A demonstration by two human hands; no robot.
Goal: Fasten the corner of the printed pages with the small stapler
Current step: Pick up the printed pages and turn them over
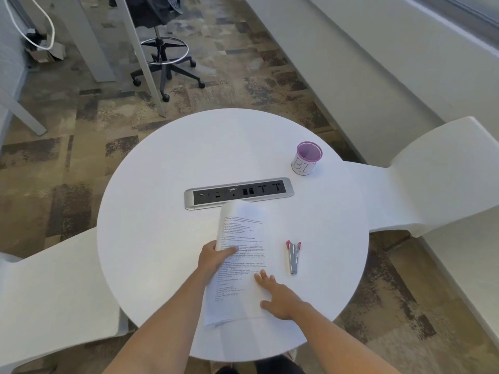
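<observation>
A stack of printed pages (243, 238) lies on the round white table (162, 184), its far end lifted and curling. My left hand (213, 259) grips the stack's left edge, thumb on top of the text. My right hand (279, 298) rests flat on the lower right part of the pages, fingers spread. The small stapler (293, 256), silver with a pink end, lies on the table just right of the pages, untouched by either hand.
A grey power-socket strip (239, 193) is set into the table just beyond the pages. A purple mesh cup (307, 158) stands at the far right. White chairs (432, 179) flank the table; an office chair (164, 63) stands beyond.
</observation>
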